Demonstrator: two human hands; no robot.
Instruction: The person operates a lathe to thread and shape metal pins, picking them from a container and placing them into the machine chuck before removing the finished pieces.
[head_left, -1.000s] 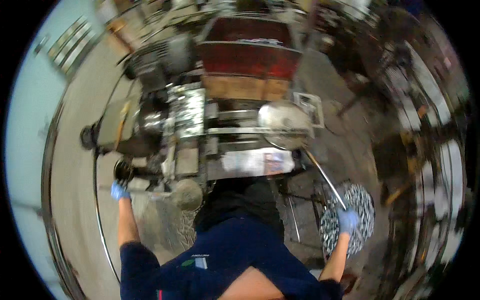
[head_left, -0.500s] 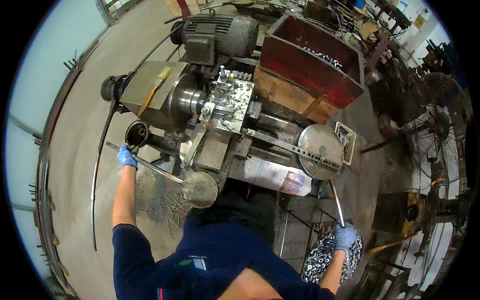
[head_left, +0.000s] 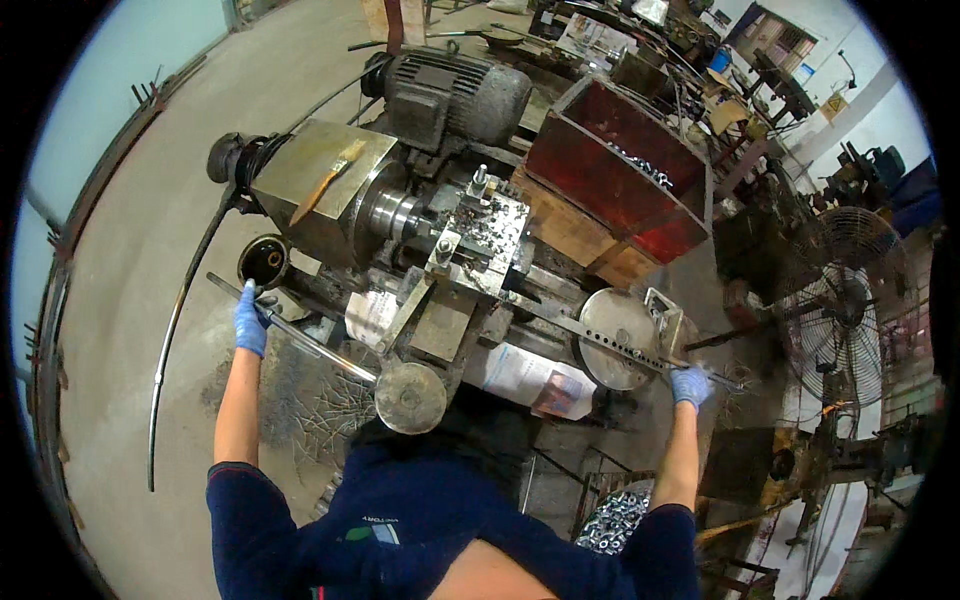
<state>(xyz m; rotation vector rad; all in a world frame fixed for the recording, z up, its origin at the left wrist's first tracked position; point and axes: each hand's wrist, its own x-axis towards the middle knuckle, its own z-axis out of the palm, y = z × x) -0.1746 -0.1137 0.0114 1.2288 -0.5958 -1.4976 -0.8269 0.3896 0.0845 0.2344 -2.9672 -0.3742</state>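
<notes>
My left hand (head_left: 250, 325), in a blue glove, is closed at a long metal lever bar (head_left: 318, 346), with one finger pointing up toward a round dark cup (head_left: 264, 262). The bar runs down to a round metal disc (head_left: 411, 398) at the front of a small lathe. Over on the right, my gloved right hand (head_left: 690, 387) grips a lever handle (head_left: 728, 382) beside a larger round plate (head_left: 618, 338). Between them sit the lathe's chuck (head_left: 397, 214) and a tool slide (head_left: 485, 245) covered in metal chips.
A wooden-handled brush (head_left: 328, 182) lies on the headstock cover. Behind are a motor (head_left: 455, 95) and a red bin (head_left: 625, 165) with metal parts. A container of shiny nut-like parts (head_left: 612, 522) stands low right. A fan (head_left: 850, 300) stands far right; chips litter the floor.
My right hand has swung the right lever up and away from above the parts container, so it now points right. My left hand stays at its bar, one finger now raised.
</notes>
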